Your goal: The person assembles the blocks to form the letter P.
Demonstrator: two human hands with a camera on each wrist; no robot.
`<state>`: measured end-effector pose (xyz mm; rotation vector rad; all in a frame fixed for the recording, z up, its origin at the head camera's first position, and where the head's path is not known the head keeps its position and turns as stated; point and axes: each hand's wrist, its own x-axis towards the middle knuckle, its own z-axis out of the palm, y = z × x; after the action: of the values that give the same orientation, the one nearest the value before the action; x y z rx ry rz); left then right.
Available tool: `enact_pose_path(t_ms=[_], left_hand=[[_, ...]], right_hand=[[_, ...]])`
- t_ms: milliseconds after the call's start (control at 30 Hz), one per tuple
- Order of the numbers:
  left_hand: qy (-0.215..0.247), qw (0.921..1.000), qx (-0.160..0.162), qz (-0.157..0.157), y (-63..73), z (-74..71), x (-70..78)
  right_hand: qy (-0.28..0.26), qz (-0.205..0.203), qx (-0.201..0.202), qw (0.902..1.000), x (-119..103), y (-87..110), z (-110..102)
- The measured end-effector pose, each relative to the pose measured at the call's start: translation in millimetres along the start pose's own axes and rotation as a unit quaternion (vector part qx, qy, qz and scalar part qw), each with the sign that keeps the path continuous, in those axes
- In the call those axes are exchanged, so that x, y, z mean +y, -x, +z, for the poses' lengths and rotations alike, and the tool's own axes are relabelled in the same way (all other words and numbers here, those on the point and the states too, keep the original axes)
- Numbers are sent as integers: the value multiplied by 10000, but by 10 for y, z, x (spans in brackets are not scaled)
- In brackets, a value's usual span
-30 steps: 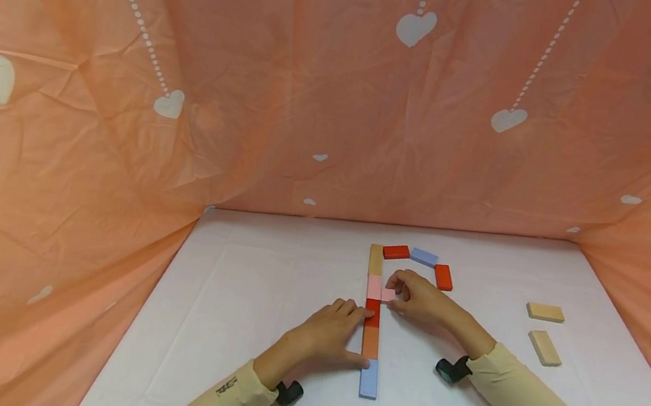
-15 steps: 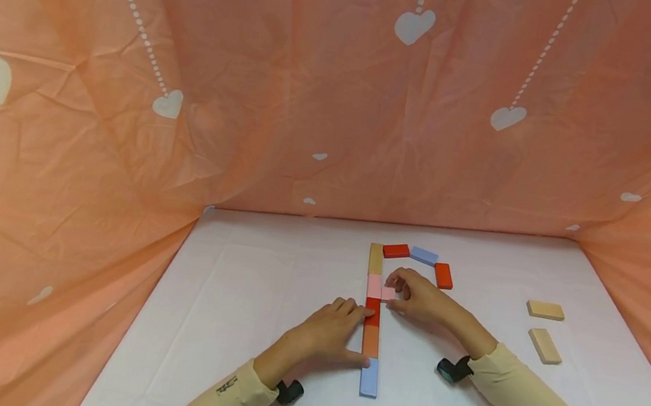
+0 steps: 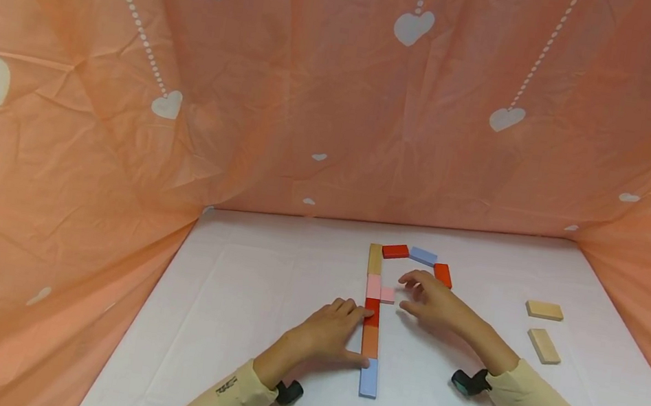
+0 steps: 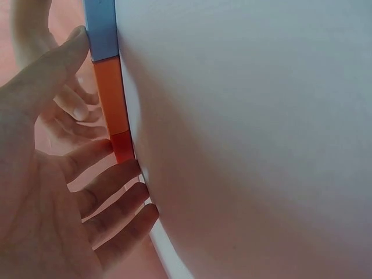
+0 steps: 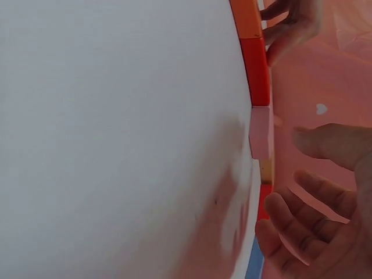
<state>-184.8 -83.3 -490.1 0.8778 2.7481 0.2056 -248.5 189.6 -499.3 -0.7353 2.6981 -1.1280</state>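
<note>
A straight column of flat blocks lies on the white table: a natural wood block (image 3: pixel 376 259), a pink block (image 3: pixel 373 286), a red block (image 3: pixel 372 305), an orange block (image 3: pixel 370 342) and a light blue block (image 3: pixel 368 380). My left hand (image 3: pixel 327 332) rests along its left side, index fingertip on the red block and thumb by the top of the light blue one. A second pink block (image 3: pixel 387 296) juts right from the column's pink one. Just right of it, my right hand (image 3: pixel 432 301) holds nothing, thumb and fingers spread apart.
From the column's top, a red block (image 3: pixel 396 251), a blue block (image 3: pixel 423 256) and another red block (image 3: pixel 443 275) curve right, the last close behind my right hand. Two loose wooden blocks (image 3: pixel 544 310) lie further right. An orange heart-patterned cloth (image 3: pixel 351 109) hangs behind the table.
My right hand has let go of the jutting pink block and drawn back a little to the right, its fingers parting. The left hand and the blocks stay in place.
</note>
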Motion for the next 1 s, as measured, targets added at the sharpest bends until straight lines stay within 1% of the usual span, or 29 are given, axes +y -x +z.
enact_pose_path(t_ms=[200, 467, 800, 1000], left_hand=[[0, 10000, 28, -2, 4, 12, -14], [3, 9999, 116, 86, 17, 25, -25], [26, 9999, 127, 95, 26, 20, -17], [12, 9999, 94, 77, 24, 6, -6]], right_hand=[[-1, -133, 262, 9996, -20, 163, -98], [266, -270, 846, 9957, -17, 423, -262], [616, -10, 1485, 9870, 155, 747, -525], [718, 244, 1714, 9823, 296, 957, -671]])
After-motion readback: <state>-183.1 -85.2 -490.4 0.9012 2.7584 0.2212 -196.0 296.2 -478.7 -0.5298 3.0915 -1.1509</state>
